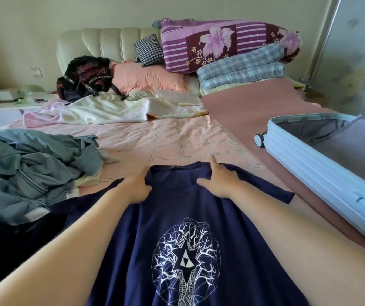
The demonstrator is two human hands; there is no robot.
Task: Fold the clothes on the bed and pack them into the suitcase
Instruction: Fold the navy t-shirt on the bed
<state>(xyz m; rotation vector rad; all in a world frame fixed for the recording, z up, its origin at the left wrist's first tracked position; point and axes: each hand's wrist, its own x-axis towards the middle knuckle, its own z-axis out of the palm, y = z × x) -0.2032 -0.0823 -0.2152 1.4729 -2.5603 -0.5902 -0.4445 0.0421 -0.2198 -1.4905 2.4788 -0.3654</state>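
A navy T-shirt [177, 217] with a white tree print lies spread on the bed in front of me, collar pointing away. My left hand [138, 186] rests on its left shoulder with the fingers curled into the cloth near the collar. My right hand [219, 180] lies flat on the right shoulder, fingers straight and spread. A light blue suitcase [309, 164] lies open on the bed at the right, its grey lining showing. A heap of grey-blue clothes [33, 168] sits to the left of the shirt.
A pink checked sheet [166, 142] covers the bed. Crumpled pale blankets [110, 111], a black backpack [86, 78], a peach pillow [148, 78] and stacked folded quilts [228, 45] fill the far end by the headboard. A dark garment [11, 250] lies at the lower left.
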